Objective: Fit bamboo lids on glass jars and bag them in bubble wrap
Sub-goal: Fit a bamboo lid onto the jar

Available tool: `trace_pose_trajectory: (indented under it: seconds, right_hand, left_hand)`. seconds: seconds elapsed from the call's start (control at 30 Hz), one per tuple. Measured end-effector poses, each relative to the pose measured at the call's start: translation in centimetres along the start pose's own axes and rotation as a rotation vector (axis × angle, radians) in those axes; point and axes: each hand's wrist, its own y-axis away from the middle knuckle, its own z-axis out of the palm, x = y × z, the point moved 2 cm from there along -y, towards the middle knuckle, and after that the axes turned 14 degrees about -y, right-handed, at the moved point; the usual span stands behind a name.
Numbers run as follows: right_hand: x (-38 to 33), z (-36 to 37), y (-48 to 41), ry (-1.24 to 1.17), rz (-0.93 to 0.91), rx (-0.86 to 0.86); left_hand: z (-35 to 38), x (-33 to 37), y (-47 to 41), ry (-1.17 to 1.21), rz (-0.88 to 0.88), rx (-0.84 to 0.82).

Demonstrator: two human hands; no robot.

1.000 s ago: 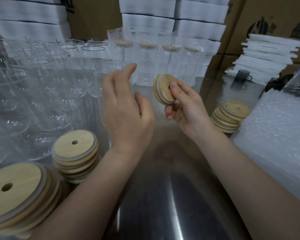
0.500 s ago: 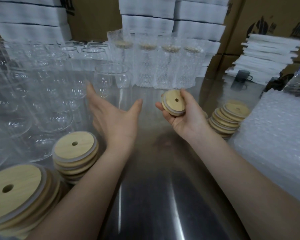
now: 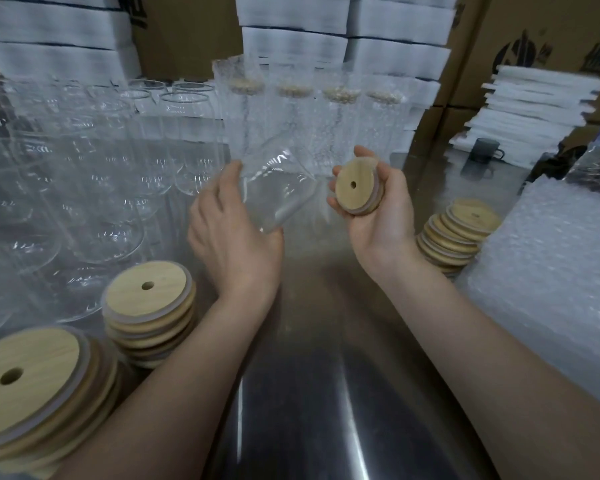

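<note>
Left hand (image 3: 232, 237) grips a tilted glass jar (image 3: 281, 188) over the steel table (image 3: 309, 393), mid-scene. Right hand (image 3: 378, 216) holds a bamboo lid (image 3: 355, 187) in curled fingers, just right of the jar. Lid stack (image 3: 149, 306) near left, bubble wrap (image 3: 551, 271) right

a dark mug (image 3: 486, 151) stands on the steel table (image 3: 326, 410) beside stacked white sheets (image 3: 534, 98), cardboard boxes (image 3: 541, 26) behind.
</note>
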Motion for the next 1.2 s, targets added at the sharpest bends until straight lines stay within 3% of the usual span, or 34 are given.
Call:
trace_pose_trajectory:
  seconds: [0.17,0.33,0.53,1.2]
  right_hand:
    - [-0.7,0.5,0.7,0.274,-0.273,-0.103]
    - [-0.5,0.9,1.5,0.477,-0.379,-0.223]
    - [-0.2,1.0,1.8,0.591,-0.391,-0.261]
    - [0.0,1.7,2.5,0.580,-0.325,-0.299]
  left_hand:
    - [-0.2,0.9,0.6,-0.125,0.142,0.003]
    - [-0.2,1.3,0.9,-0.180,0.216,0.016]
    - [-0.1,1.3,1.0,-0.183,0.221,0.000]
    - [-0.3,1.5,1.1,-0.145,0.205,0.051]
